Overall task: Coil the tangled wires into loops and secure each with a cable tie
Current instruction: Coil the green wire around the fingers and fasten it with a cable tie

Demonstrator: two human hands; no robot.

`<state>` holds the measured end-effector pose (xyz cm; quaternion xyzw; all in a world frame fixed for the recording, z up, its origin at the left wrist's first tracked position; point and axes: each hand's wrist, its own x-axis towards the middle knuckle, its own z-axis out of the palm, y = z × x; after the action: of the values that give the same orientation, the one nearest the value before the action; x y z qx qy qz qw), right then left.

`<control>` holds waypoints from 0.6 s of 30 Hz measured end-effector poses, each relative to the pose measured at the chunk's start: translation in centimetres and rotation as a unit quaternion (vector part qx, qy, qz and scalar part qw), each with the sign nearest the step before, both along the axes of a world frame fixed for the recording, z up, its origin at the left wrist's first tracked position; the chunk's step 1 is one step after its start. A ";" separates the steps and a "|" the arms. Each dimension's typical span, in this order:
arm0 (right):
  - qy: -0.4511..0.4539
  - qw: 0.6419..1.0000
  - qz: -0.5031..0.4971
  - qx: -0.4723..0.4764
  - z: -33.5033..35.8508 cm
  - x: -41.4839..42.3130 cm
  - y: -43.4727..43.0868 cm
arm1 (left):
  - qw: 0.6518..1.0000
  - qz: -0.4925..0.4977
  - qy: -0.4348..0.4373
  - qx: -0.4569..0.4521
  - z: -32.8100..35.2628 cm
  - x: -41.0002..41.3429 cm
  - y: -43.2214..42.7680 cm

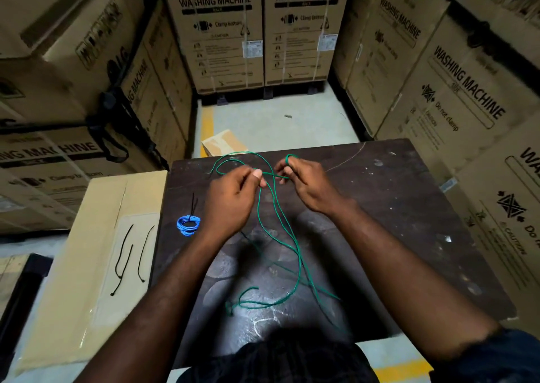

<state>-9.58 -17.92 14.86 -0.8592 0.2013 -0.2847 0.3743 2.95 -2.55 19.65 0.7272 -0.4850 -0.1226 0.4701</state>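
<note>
A long green wire (pixel 295 248) lies loose across the dark table (pixel 394 207), trailing toward the near edge. My left hand (pixel 233 198) pinches it between thumb and fingers, with a loop arching beyond the hand. My right hand (pixel 306 181) holds the same wire, one turn wound over its fingertip. A blue wire coil (pixel 188 224), bound with a black cable tie, rests on the table left of my left hand. Three loose black cable ties (pixel 125 260) lie on the flat cardboard box at the left.
A flat cardboard box (pixel 87 280) adjoins the table's left side. Tall washing-machine cartons (pixel 216 32) wall in the left, back and right. A small carton (pixel 222 144) sits on the floor beyond the table's far edge. A thin pale wire (pixel 347 159) lies at the table's far side.
</note>
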 end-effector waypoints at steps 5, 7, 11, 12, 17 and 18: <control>0.081 0.996 0.041 -0.024 0.6 -0.5 0.5 | 0.998 0.032 -0.052 0.008 1.7 1.0 -0.7; 0.086 0.995 0.047 -0.017 0.8 -0.8 0.9 | 0.996 0.046 -0.074 0.029 2.6 1.2 -1.2; 0.104 0.990 0.081 0.045 1.5 -0.8 2.4 | 0.996 0.038 -0.067 0.041 3.0 1.8 -3.0; 0.096 0.986 0.092 0.096 1.6 -0.7 2.9 | 0.997 0.033 -0.056 0.041 2.6 2.2 -3.6; -0.050 0.913 0.099 0.392 2.8 -0.6 4.0 | 0.996 0.030 0.012 0.080 -0.6 3.3 -5.5; -0.068 0.906 0.084 0.409 2.8 -0.6 4.1 | 0.996 0.020 0.025 0.088 -1.4 3.0 -5.8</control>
<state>-10.16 -13.77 17.65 -0.6226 0.2010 -0.2027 0.7286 5.99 -8.30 18.28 0.7720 -0.4460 -0.1732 0.4185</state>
